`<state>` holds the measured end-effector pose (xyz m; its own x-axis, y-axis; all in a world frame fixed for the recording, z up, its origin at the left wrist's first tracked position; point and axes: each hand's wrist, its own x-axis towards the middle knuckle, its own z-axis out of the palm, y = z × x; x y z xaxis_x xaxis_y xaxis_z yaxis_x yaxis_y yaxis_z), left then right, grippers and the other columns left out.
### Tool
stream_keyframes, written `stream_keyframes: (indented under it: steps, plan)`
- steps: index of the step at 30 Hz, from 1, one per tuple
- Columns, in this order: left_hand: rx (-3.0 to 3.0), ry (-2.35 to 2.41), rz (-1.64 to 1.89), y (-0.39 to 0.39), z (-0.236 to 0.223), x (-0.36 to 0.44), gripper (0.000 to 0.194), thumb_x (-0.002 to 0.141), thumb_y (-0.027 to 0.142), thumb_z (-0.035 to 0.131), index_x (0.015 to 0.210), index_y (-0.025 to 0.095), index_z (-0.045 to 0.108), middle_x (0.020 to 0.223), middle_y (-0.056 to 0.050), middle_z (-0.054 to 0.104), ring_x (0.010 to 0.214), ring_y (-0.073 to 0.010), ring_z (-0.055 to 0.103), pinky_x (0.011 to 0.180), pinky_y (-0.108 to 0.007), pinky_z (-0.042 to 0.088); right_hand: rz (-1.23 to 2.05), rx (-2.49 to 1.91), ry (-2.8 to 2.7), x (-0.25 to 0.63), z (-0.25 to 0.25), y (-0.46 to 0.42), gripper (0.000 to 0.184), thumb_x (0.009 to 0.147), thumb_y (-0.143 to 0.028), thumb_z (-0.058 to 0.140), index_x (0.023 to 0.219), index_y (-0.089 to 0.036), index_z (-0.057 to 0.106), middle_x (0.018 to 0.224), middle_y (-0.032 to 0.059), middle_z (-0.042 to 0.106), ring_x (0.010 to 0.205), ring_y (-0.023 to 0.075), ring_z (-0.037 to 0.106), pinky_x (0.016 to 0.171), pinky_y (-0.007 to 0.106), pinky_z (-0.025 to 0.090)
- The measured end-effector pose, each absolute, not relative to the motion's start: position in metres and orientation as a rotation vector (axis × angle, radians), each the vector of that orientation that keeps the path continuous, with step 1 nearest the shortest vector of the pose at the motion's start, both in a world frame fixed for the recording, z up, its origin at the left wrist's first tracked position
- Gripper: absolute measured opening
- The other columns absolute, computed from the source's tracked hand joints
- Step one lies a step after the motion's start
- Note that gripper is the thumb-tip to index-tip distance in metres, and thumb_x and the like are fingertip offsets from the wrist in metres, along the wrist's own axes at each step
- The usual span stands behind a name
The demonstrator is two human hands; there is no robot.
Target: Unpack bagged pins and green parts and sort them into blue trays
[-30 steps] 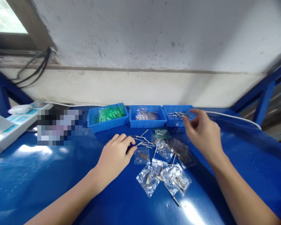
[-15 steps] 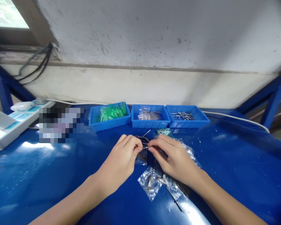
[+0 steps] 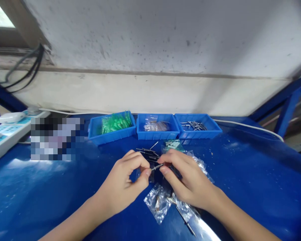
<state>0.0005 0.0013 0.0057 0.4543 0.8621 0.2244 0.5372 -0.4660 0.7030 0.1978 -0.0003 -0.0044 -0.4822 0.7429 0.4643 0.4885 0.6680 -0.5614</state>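
- Right hand (image 3: 184,179) has come away from the right-hand blue bin (image 3: 199,135), where it was a second ago, and now meets the left hand (image 3: 125,182) above the tabletop (image 3: 253,177).
- One slim metal pin (image 3: 157,166) spans the gap between the two hands, slightly tilted, just above a small clear bag partly hidden by the left hand.
- I see the left thumb and forefinger pinched on one end of it; the right fingers curl at the other end, but whether they grip or merely touch I cannot tell.
- My guess is that the pin is light, stiff and hard to break, its smooth shank prone to roll or slip (a fingertip pinch suits it better than a full fist).
- I would take hold close to an end and keep the pinch square to its length, so it does not swivel.
- Loose pins (image 3: 146,149) lie just beyond the hands, and crinkled clear bags (image 3: 157,205) lie nearer; I'd expect thin film to snag fingers easily.
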Motion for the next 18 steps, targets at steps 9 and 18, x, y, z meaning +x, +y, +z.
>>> stream_keyframes:
  steps: [9, 18]
  plan:
    - [2.041, 1.118, 0.730, 0.0021, 0.0041, 0.0008, 0.020, 0.086, 0.017, 0.043, 0.067, 0.019, 0.046, 0.067, 0.002, 0.050, 0.069, -0.0136, 0.047, 0.070, -0.028, 0.039, 0.438, -0.960, -2.276, 0.1963, -0.0052, 0.0015, 0.013, 0.092, -0.017, 0.037, 0.087, -0.017, 0.050, 0.072, 0.0020, 0.052, 0.065, 0.0136, 0.046, 0.061, 0.029, 0.038]
    - [2.132, 1.003, 0.806, -0.0001, -0.0003, 0.0014, 0.016, 0.087, 0.016, 0.045, 0.074, 0.019, 0.053, 0.070, 0.000, 0.055, 0.073, -0.0137, 0.051, 0.069, -0.027, 0.043, 0.245, -0.935, -2.328, 0.1942, -0.0040, 0.0006, 0.019, 0.089, -0.018, 0.035, 0.074, -0.017, 0.047, 0.065, 0.0016, 0.048, 0.059, 0.0134, 0.041, 0.057, 0.029, 0.033]
